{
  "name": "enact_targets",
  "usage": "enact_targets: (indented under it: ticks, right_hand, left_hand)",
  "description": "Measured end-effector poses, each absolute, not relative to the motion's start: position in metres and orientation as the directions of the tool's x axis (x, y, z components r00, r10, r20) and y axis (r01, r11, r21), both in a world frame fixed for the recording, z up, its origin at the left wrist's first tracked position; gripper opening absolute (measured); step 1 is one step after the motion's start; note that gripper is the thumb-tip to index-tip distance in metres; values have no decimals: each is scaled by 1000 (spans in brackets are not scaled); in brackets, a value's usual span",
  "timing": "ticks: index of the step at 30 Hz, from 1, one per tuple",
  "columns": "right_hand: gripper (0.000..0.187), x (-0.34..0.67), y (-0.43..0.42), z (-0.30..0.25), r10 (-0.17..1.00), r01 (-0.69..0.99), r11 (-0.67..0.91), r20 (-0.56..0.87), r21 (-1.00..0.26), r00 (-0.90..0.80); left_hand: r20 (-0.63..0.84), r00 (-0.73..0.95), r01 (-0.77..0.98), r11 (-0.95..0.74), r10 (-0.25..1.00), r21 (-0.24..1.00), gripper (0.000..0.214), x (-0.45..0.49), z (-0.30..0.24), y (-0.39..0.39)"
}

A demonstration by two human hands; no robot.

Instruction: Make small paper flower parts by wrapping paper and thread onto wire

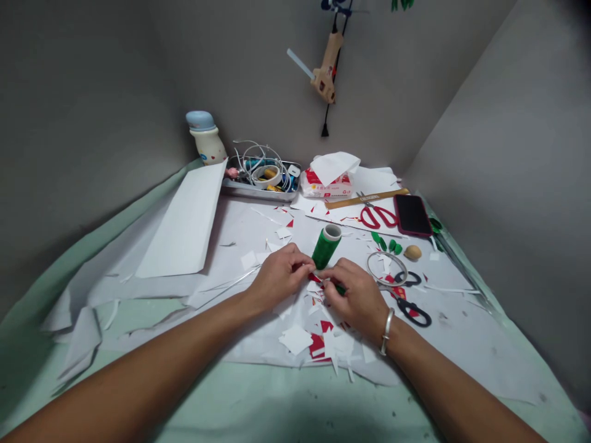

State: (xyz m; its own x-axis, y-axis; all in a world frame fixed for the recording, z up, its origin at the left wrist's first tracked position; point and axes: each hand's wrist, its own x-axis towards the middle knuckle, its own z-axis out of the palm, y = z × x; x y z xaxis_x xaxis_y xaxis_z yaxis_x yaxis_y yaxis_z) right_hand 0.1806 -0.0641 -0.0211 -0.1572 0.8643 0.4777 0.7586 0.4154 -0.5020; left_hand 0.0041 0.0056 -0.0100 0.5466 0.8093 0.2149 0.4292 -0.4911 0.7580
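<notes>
My left hand (pixel 279 277) and my right hand (pixel 355 295) meet at the middle of the table, fingers pinched together on a small red and white piece (pixel 316 280). A bit of green shows under my right fingers. Just behind the fingertips stands a green roll of tape (pixel 325 245), tilted a little. Scraps of white and red paper (pixel 318 341) lie below my hands on white sheets (pixel 258 227). A silver bangle circles my right wrist.
Red scissors (pixel 378 215), a wooden ruler (pixel 369 198) and a dark phone (pixel 412 215) lie at the back right. Black scissors (pixel 413 307) and a ring (pixel 386 267) sit right of my hand. A metal tray (pixel 261 181), tissue pack (pixel 325 181) and bottle (pixel 207 138) stand behind. A glue gun (pixel 325 71) hangs on the wall.
</notes>
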Motion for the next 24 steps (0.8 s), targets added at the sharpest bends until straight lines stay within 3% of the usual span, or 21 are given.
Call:
enact_targets:
  ticks: [6,16,24]
  right_hand:
    - [20,181,-63,-19,846,765,389,528,-514,-75]
    - [21,182,-62,-25,885,779,394,431,-488,-178]
    - [20,181,-64,-18,855,742,407,508,-533,-105]
  left_hand:
    - [202,588,397,-497,783,771,17,6,-8,-3]
    - [229,577,415,-523,784,744,19,5,-6,-2]
    - [208,557,435,-495,804,752,18,5,-9,3]
